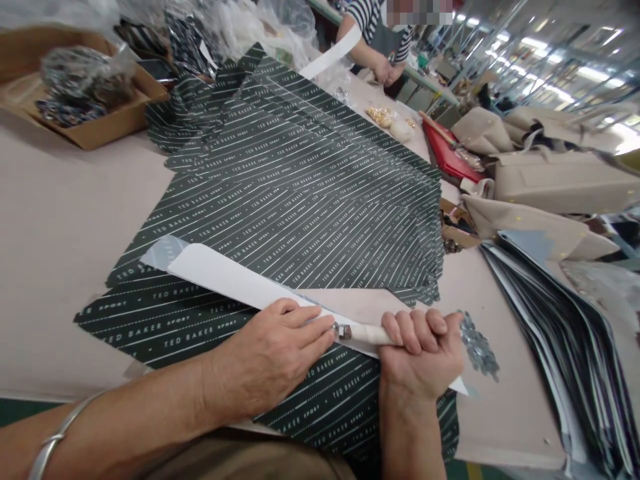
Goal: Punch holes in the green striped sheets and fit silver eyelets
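My right hand (420, 347) is wrapped round the white, wrapped handle (367, 333) of a hand tool with a metal collar (345, 331). The tool lies low over a long white strip (235, 277) and points left. Close against its metal end are the fingertips of my left hand (280, 350), pressed together on the strip; anything between them is too small or hidden to make out. Under the strip lies dark green lining fabric (200, 327) with white lettering and stripes. A bracelet (63, 433) circles my left wrist.
More printed fabric (300, 187) spreads across the table. A cardboard box (115, 117) with bagged parts stands back left. Small grey metal pieces (480, 347) lie beyond my right hand, near stacked dark panels (565, 347). Across the table, a person's hands (383, 70) meet beside gold-coloured parts (381, 117).
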